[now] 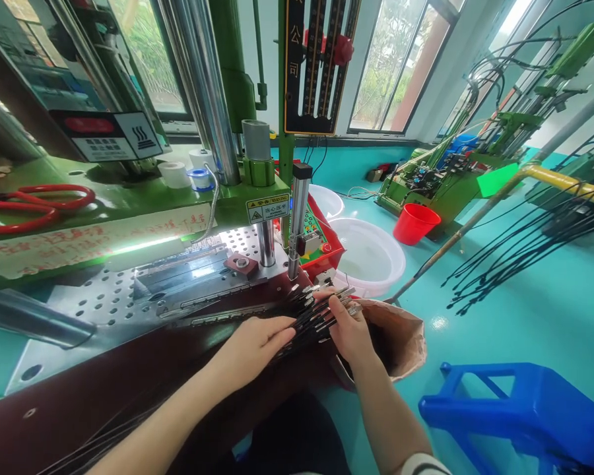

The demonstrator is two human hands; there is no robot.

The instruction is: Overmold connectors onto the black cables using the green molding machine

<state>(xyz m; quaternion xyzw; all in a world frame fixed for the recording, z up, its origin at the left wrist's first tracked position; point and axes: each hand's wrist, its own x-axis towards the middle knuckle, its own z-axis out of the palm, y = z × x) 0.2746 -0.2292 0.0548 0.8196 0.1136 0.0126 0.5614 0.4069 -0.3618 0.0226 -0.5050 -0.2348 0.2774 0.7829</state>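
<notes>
A bundle of thin black cables with metal plug ends (313,309) lies fanned across the dark front edge of the machine table (129,389). My left hand (257,343) rests flat on the cables, fingers stretched toward the plug ends. My right hand (346,326) curls around the plug ends from the right, fingers closed on them. Just behind the hands sits the metal mould plate (188,277) with its slots.
A green vertical moulding machine (237,86) rises behind the plate. Red scissors (34,206) and tape rolls (188,173) lie on its ledge. A brown paper sack (400,330) stands right of my hands, white basins (371,257), a red bucket (416,223) and a blue stool (519,409) on the floor.
</notes>
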